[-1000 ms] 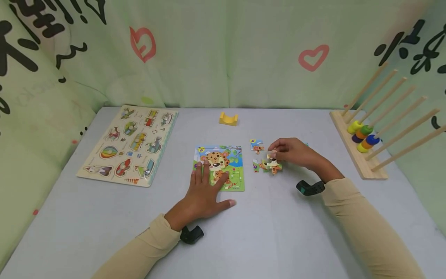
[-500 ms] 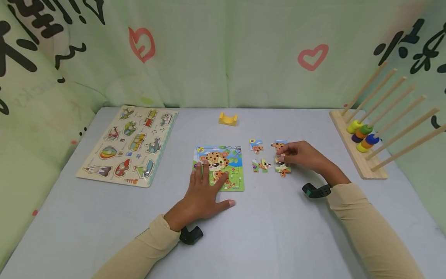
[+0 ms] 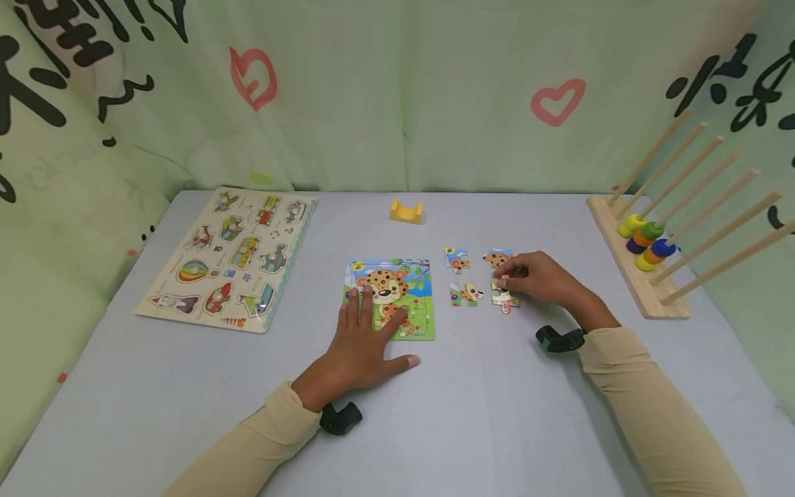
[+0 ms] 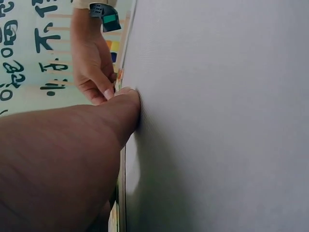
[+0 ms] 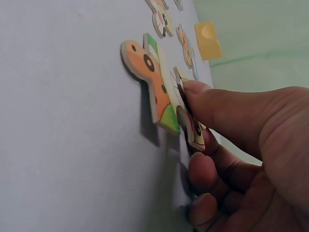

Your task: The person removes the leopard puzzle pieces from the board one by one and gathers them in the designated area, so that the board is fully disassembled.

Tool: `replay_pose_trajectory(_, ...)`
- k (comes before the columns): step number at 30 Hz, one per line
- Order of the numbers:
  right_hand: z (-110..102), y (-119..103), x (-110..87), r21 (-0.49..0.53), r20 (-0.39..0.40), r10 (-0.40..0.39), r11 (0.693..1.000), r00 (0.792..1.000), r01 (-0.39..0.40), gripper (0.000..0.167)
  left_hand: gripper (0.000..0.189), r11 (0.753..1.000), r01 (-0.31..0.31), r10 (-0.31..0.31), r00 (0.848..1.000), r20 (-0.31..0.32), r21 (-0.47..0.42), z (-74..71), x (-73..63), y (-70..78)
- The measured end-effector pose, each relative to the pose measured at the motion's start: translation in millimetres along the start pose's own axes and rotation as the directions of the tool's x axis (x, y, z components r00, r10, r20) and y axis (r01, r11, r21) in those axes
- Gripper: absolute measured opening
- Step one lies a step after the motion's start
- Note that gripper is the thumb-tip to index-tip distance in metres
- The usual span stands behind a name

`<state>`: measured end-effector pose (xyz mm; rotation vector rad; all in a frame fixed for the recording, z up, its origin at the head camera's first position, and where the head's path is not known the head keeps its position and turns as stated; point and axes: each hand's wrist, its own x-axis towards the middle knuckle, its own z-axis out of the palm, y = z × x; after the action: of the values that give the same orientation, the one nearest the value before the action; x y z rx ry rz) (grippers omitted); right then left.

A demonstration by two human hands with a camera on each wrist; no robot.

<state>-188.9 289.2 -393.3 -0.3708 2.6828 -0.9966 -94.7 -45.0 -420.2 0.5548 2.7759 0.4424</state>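
- My right hand (image 3: 531,275) has its fingers bent, with thumb and fingertips pinching one puzzle piece (image 5: 197,130) just above the white table (image 3: 484,414).
- One more piece, a spotted orange one with green corners (image 5: 161,94), sits right beside the pinched one; I cannot tell whether the two touch.
- Three other pieces lie near these: a top-left piece (image 3: 457,260), a bottom-left piece (image 3: 463,297) and a top-right piece (image 3: 496,259), the last partly behind my fingers. That makes five I can count.
- My left hand (image 3: 360,345) is flat, fingers straight, thumb spread wide and touching the table; it rests on one leopard picture board (image 3: 422,324), covering its lower left part.
- One yellow curved block (image 3: 406,212) stands beyond the board.
- One large picture board (image 3: 230,262) lies well off on my left, with about eleven bigger pictures.
- One wooden rack (image 3: 640,266) on my right has seven rods and three groups of coloured rings (image 3: 652,238).
- Two red hearts mark the pale green cloth (image 3: 404,90) behind.
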Motion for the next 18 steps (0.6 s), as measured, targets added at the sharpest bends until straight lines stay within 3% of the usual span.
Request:
replay_pose_trajectory(7, 3.7, 5.2, 1.7, -0.05, -0.042, -0.022, 0.999, 0.999, 0.02, 0.015, 0.081, 1.0, -0.013, 0.013, 1.0, -0.001, 0.001, 0.2, 1.0, -0.3)
replay_pose_trajectory(18, 4.7, 1.9, 1.4, -0.012, -0.075, -0.017, 1.0, 0.997, 0.016, 0.017, 0.079, 0.999, -0.046, 0.045, 0.999, -0.013, -0.015, 1.7, 2.6, 0.3)
